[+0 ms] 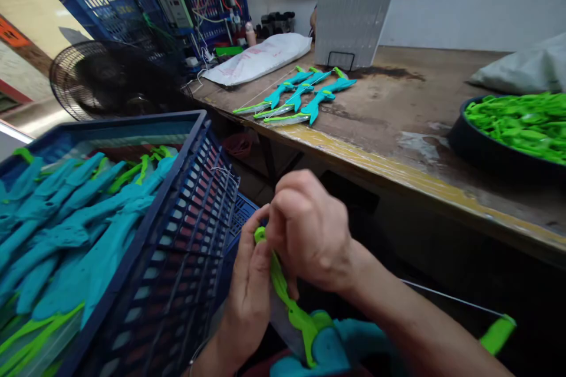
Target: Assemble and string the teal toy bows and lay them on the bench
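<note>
My left hand (247, 291) is closed around the upper end of a bow-shaped plastic piece (331, 349), teal with a bright green strip (302, 321) and a clear part along it. Its rounded green tip shows between my thumb and fingers. Against that tip, my right hand (312, 235) is closed in a pinch; what its fingers hold is hidden. The teal body lies low in front of me, partly behind my right forearm. A thin white string (451, 296) runs from behind that forearm to a green end (499, 333) at the right.
Left stands a dark blue crate (177, 259) full of similar teal pieces (88, 224). Several finished-looking ones (316, 103) lie on the worktable (380, 123), near a white sack (265, 56). A black tub (481, 144) holds small green parts (526, 123). A fan (115, 79) is behind the crate.
</note>
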`<action>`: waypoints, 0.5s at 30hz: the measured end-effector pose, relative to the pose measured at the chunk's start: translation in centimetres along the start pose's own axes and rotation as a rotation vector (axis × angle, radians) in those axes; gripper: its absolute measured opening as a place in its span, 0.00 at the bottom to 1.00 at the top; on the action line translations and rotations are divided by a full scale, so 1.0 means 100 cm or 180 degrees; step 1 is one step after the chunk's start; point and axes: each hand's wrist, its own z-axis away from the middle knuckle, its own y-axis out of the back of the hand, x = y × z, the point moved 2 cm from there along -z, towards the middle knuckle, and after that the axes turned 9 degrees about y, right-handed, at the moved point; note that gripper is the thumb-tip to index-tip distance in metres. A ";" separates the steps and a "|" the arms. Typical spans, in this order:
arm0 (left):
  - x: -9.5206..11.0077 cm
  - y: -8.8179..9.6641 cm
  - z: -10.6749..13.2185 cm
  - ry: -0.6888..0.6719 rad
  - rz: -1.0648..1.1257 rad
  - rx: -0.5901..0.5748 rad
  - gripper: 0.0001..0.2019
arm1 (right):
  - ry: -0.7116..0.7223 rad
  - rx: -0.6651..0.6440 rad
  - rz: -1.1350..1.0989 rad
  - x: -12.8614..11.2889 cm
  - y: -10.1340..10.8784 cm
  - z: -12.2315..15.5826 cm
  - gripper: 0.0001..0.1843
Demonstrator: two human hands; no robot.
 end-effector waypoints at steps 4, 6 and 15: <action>-0.006 -0.004 0.002 0.0265 0.0077 -0.0376 0.13 | -0.0860 0.0460 0.0503 0.021 0.022 -0.021 0.16; -0.007 -0.003 -0.001 0.0212 0.0192 -0.0504 0.08 | -0.0965 0.0563 0.0636 0.023 0.023 -0.017 0.14; -0.006 0.001 -0.015 0.0060 0.0336 -0.0242 0.04 | -0.0924 -0.0223 -0.0677 -0.017 0.011 0.041 0.07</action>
